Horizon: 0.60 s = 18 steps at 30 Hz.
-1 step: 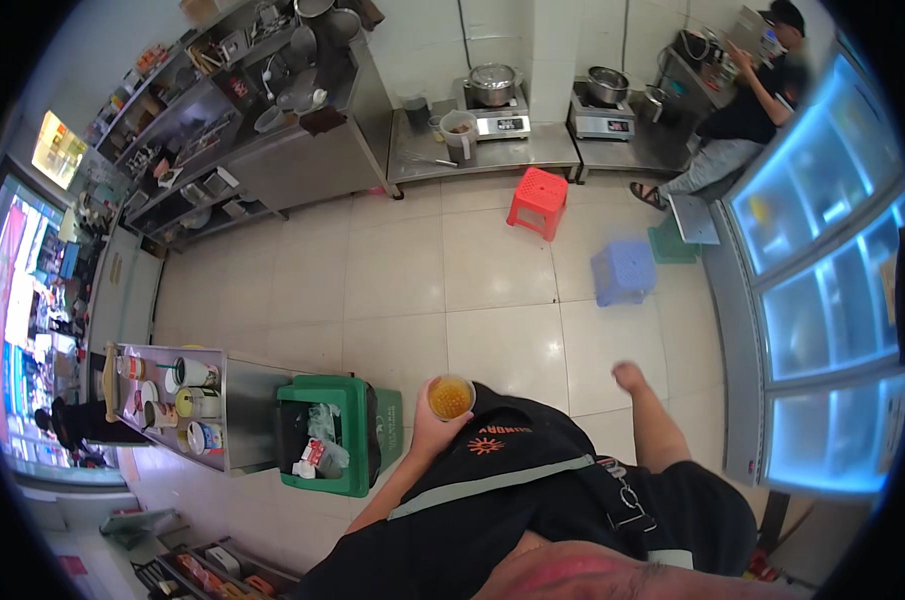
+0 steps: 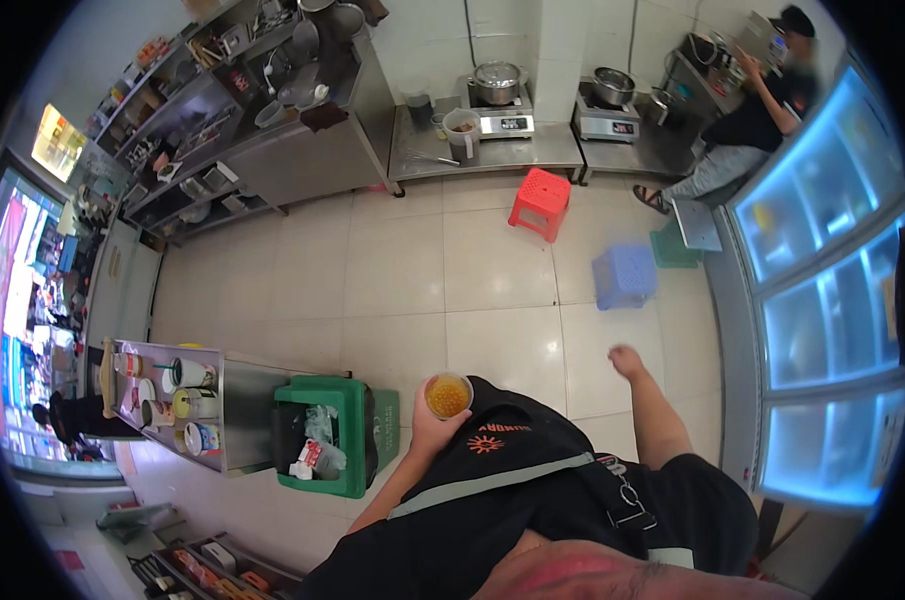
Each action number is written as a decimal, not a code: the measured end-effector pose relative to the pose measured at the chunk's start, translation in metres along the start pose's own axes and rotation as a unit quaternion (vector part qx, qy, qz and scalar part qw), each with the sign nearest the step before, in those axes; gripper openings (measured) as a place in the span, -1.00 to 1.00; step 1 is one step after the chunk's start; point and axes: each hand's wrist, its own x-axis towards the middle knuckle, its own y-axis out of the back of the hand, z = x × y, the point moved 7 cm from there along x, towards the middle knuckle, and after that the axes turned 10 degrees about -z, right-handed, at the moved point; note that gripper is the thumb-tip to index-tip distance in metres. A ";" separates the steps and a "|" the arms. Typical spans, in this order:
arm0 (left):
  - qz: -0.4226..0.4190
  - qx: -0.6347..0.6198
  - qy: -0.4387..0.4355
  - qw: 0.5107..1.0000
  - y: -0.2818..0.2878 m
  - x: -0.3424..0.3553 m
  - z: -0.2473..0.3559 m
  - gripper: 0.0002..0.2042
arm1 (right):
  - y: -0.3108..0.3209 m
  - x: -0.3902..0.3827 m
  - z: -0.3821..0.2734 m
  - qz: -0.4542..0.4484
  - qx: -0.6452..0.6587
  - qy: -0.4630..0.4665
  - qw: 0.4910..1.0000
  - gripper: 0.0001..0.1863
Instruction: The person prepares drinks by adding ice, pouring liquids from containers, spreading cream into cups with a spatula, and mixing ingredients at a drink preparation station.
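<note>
While the person stands on the tiled floor point(image 2: 402, 290), the left hand point(image 2: 434, 428) grips a clear cup point(image 2: 448, 395) of amber drink, its fingers closed round the lower wall so that the open mouth faces up, level, close to the chest. The right hand point(image 2: 627, 360) hangs free beside the hip with nothing in it; its fingers look loosely curled, though the view is too small to tell more. Both pictures come from the same instant, so nothing has changed between them: the cup sits in the same grip and the same place, and the work appears to be at a carrying stage, with the drink held and not yet set down. Just left of the cup stands a green bin point(image 2: 337, 435) with scraps inside, and beyond it a steel desk point(image 2: 234, 415) bearing several cups. A red stool point(image 2: 538, 200) and a blue stool point(image 2: 623, 276) stand apart on the floor ahead. Far off, a seated person point(image 2: 747, 125) works at a counter beside two cookers with pots.
</note>
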 end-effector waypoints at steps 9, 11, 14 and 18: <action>0.086 -0.140 -0.054 0.985 0.060 0.241 -0.010 -0.10 | 0.096 0.209 -0.190 -0.015 0.166 0.021 0.986 -0.72; 0.054 -0.110 -0.049 0.991 0.084 0.321 0.004 -0.12 | 0.060 0.224 -0.145 -0.128 -0.012 -0.032 0.991 -0.71; 0.045 -0.058 -0.094 0.993 0.112 0.415 0.040 -0.14 | 0.026 0.209 -0.153 -0.308 -0.092 -0.127 0.938 -0.71; 0.038 -0.040 -0.106 0.993 0.131 0.534 0.060 -0.13 | 0.037 0.219 -0.113 -0.353 0.122 -0.279 0.885 -0.69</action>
